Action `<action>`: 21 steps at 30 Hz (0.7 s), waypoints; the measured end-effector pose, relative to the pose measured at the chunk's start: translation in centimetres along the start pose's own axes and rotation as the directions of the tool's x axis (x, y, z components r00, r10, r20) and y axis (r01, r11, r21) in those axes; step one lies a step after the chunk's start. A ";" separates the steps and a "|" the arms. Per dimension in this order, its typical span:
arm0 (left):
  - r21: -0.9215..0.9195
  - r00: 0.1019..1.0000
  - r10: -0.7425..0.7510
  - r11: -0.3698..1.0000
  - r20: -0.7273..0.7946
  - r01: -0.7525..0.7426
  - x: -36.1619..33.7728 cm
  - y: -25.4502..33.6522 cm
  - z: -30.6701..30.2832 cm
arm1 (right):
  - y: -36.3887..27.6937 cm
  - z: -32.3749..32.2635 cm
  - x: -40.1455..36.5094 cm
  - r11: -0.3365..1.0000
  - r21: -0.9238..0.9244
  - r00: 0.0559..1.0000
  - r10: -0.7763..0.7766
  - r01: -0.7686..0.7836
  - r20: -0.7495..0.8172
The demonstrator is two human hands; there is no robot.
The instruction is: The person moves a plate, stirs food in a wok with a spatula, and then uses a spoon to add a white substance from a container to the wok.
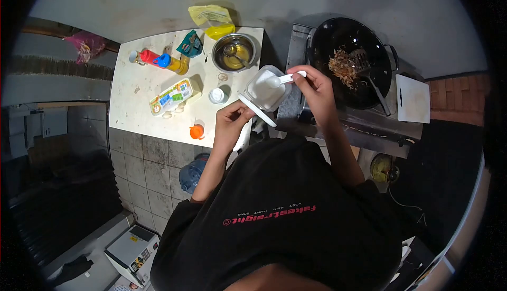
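My left hand pinches the white lid, which tilts at the near side of a clear square tub. White powder fills part of the tub. Between the fingers of my right hand is the handle of a small white spoon, its bowl down in the powder. To the right, a black wok on the stove holds browned shredded food and a slotted spatula.
On the white table stand a steel bowl with a ladle, squeeze bottles, an egg carton, a small white-topped jar and an orange cap. A white cutting board lies right of the wok; a water jug is below.
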State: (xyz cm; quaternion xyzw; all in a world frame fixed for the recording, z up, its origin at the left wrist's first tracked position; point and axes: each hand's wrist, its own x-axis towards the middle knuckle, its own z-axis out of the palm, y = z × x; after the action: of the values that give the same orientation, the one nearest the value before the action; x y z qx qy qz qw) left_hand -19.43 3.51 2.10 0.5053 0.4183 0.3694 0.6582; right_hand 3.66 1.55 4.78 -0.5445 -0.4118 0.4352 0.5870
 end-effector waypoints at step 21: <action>0.044 0.995 -0.030 0.999 0.091 0.026 1.7 0.1 7.3 | -3.4 -16.8 1.3 0.994 -0.062 0.923 -0.107 0.091 -0.371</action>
State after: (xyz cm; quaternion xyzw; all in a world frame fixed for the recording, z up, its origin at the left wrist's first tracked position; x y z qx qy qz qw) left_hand -12.08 2.43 2.89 0.5300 0.4026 0.3276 0.6707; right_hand 20.32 -2.03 7.00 -0.6084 -0.3290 0.2844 0.6639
